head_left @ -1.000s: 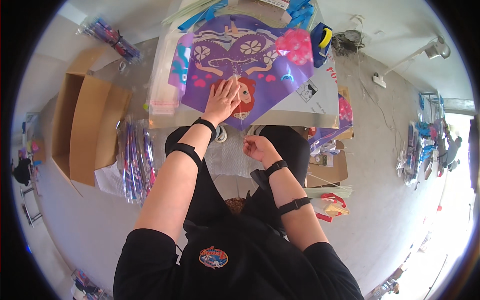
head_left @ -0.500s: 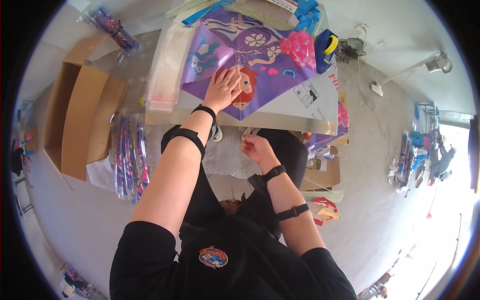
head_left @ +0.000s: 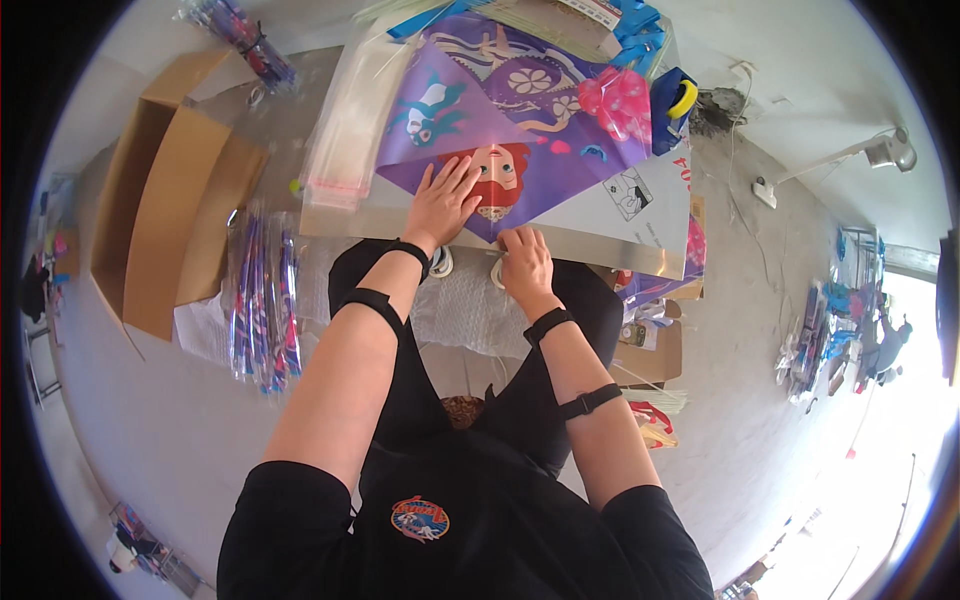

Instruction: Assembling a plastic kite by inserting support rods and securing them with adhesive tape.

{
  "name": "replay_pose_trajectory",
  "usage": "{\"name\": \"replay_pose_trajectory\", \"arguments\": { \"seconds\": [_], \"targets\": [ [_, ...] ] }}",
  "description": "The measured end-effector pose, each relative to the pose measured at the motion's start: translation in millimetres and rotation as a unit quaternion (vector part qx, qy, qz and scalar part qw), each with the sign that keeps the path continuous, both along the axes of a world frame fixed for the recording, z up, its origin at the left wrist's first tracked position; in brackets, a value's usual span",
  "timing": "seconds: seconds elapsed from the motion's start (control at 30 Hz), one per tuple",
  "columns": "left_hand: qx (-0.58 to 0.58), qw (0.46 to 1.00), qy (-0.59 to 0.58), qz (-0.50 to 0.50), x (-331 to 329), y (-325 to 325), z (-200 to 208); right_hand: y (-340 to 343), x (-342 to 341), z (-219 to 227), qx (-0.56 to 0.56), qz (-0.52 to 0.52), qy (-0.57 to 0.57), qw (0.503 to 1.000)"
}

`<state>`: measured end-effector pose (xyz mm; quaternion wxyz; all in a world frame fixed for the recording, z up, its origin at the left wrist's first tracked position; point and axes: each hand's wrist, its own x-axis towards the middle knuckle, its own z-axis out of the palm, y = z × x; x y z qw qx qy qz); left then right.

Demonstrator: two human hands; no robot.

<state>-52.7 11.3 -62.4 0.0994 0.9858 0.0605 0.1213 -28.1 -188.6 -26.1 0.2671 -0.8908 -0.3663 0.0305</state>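
A purple kite sheet (head_left: 590, 150), printed with a red-haired cartoon figure, lies over a pale board with a metal front edge (head_left: 620, 257). Its pointed corner is toward me. My left hand (head_left: 443, 205) rests flat on its left side beside the printed head, fingers stretched out. At the pointed corner, my right hand (head_left: 527, 268) has its fingers curled together over the board's front edge. The fingertips touch or nearly touch the corner, and whatever they hold is hidden.
Clear plastic sleeves (head_left: 345, 130) lie left of the sheet. A blue tape dispenser with a yellow part (head_left: 672, 108) stands at the right. Left of the board are an open cardboard box (head_left: 165, 220) and wrapped bundles (head_left: 265, 310). Blue ribbon (head_left: 638, 35) and pale thin sticks lie at the back.
My right hand has moved up from above my lap to the sheet's near corner. My left hand stays flat on the sheet. The whole view has shifted slightly.
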Motion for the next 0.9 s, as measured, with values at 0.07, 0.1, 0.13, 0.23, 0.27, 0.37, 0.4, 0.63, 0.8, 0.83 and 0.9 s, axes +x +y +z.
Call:
{"name": "replay_pose_trajectory", "arguments": {
  "seconds": [0.07,0.1,0.13,0.23,0.27,0.37,0.4,0.63,0.8,0.83,0.9],
  "targets": [
    [-0.006,1.000,-0.001,0.004,1,-1,4,1,2,-4,0.000,0.010,-0.003,1.000],
    [-0.005,1.000,-0.003,0.008,1,0,4,4,2,-4,-0.003,0.015,0.001,1.000],
    [-0.005,1.000,-0.005,0.011,1,2,4,5,1,-5,-0.003,0.019,0.001,1.000],
    [-0.012,1.000,-0.006,0.020,0,4,3,7,2,-8,0.003,0.030,-0.007,1.000],
    [-0.017,1.000,-0.003,0.024,0,5,2,7,1,-10,0.015,0.033,-0.017,0.999],
    [-0.021,0.999,-0.008,0.030,-1,4,0,11,2,-11,0.051,0.014,0.015,0.999],
    [-0.023,0.999,-0.012,0.028,0,4,0,11,3,-12,0.046,0.016,0.019,0.999],
    [-0.046,0.998,-0.005,0.031,1,4,-1,16,8,-12,0.086,-0.038,0.102,0.990],
    [-0.047,0.998,0.006,0.034,1,5,-3,19,10,-14,0.075,-0.047,0.107,0.990],
    [-0.044,0.998,0.007,0.033,1,5,-4,20,9,-14,0.078,-0.050,0.107,0.990],
    [-0.046,0.998,0.010,0.033,1,4,-4,20,9,-15,0.080,-0.054,0.106,0.990]
  ]
}}
